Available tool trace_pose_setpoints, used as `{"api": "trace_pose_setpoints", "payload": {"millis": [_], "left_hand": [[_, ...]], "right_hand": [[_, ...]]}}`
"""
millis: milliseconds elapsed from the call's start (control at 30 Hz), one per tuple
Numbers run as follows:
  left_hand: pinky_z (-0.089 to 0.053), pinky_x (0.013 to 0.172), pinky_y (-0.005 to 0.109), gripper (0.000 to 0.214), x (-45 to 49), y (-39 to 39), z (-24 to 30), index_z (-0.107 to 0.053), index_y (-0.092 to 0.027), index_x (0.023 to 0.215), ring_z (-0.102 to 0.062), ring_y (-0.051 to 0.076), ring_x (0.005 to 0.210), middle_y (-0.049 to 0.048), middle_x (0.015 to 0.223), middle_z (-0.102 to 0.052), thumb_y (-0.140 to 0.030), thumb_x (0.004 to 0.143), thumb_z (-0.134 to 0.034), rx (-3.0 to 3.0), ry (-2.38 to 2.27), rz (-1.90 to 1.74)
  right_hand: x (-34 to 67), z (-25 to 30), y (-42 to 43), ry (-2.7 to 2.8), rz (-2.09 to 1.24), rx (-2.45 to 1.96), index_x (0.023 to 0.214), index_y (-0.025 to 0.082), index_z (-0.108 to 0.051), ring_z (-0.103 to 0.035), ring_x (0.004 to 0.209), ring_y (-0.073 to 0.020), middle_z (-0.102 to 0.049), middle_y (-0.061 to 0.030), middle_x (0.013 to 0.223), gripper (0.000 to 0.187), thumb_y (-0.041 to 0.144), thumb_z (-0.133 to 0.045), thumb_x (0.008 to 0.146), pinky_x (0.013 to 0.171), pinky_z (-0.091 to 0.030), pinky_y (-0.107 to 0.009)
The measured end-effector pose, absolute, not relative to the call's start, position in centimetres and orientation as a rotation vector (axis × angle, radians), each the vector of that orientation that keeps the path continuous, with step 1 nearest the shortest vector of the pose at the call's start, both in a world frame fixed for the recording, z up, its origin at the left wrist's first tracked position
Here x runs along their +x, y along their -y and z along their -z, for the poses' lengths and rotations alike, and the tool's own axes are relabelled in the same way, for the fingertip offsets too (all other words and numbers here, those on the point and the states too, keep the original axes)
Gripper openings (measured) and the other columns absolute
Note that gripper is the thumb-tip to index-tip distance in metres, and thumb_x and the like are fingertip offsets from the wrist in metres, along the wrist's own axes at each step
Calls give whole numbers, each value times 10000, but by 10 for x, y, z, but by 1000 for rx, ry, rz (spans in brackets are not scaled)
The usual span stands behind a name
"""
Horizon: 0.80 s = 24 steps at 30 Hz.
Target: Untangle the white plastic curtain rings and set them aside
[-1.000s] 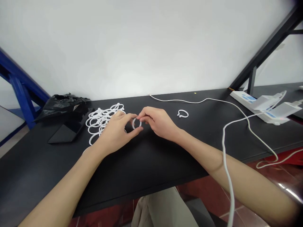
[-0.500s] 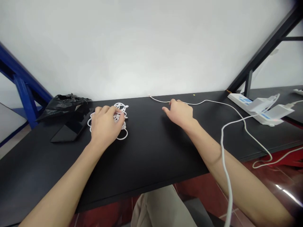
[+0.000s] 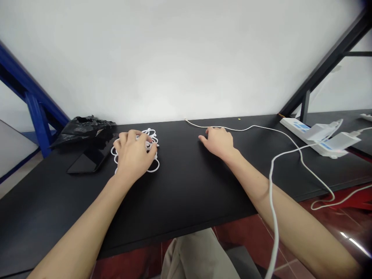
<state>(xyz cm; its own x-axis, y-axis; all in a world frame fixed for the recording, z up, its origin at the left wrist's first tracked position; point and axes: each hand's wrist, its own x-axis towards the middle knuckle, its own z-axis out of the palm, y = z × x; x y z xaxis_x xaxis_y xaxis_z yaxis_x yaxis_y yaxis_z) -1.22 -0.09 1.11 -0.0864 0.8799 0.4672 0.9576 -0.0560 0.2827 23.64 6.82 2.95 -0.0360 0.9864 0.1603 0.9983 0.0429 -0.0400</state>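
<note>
My left hand [image 3: 135, 155] is over a cluster of thin white rings [image 3: 152, 165] on the black table. Its fingers are spread and bent, with the tips reaching down among the loops. Part of the cluster is hidden beneath the palm. Some way to the right, my right hand [image 3: 218, 142] is palm down low over the tabletop, the thumb stretched out to the side and nothing seen in it. A thin white cable [image 3: 247, 127] runs just behind its fingers, whose tips are partly hidden.
A black phone-like slab [image 3: 87, 159] and a crumpled black plastic bag [image 3: 84, 126] lie left of the rings. On the right is a white power strip [image 3: 299, 128] with plugged-in adapters. A thick white cable [image 3: 273, 209] hangs across my right forearm. The white wall stands behind.
The view has shifted slightly. My left hand's fingers are more spread over the rings, which show a somewhat different outline. My right hand has barely moved.
</note>
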Motion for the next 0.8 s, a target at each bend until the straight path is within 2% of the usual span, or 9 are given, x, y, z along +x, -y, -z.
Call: {"api": "trace_pose_setpoints", "payload": {"millis": [167, 333, 500, 600, 733, 800], "left_hand": [[-376, 941, 528, 204, -6, 0, -6, -634, -235, 913, -447, 336, 1105, 98, 1078, -615, -379, 905, -489, -2233, 1865, 837], [-383, 966, 492, 183, -3, 0, -6, -632, -232, 922, -466, 296, 1086, 68, 1045, -657, -338, 913, -483, -2425, 1783, 865], [-389, 980, 483, 170, -2, 1, -7, -638, -235, 943, -486, 279, 1071, 53, 1032, -667, -322, 906, -497, -2509, 1741, 863], [-398, 983, 474, 171, -2, 2, -8, -637, -232, 956, -489, 273, 1065, 48, 1019, -668, -314, 909, -494, -2538, 1719, 855], [-406, 985, 470, 171, 0, 3, -9, -634, -227, 962, -486, 271, 1069, 47, 1019, -669, -306, 910, -492, -2548, 1710, 854], [-404, 992, 472, 170, 0, 4, -10, -634, -229, 958, -488, 273, 1077, 46, 1021, -669, -310, 909, -493, -2550, 1704, 858]], "right_hand": [[233, -23, -67, 2246, 47, -1900, 1098, 129, -656, -591, 1059, -311, -661, -170, 1118, 390, 454, -523, 929, 863, -470, -433], [216, -15, -56, 2540, -175, -1239, 1088, 168, -657, -569, 963, -220, -658, -76, 950, 217, 269, -568, 918, 874, -468, -363], [202, -13, -40, 2648, -281, -813, 1110, 201, -648, -524, 969, -204, -614, -71, 1004, 240, 139, -547, 901, 879, -480, -363], [202, -16, -34, 2637, -209, -858, 1136, 209, -643, -521, 1005, -220, -590, -84, 1077, 250, 176, -577, 897, 860, -494, -370], [206, -21, -35, 2520, -70, -1285, 1149, 175, -636, -549, 1017, -279, -592, -122, 1112, 343, 377, -650, 873, 799, -497, -398], [208, -22, -37, 2520, -107, -1410, 1119, 181, -635, -583, 960, -265, -618, -113, 1071, 296, 375, -618, 896, 758, -489, -378]]}}
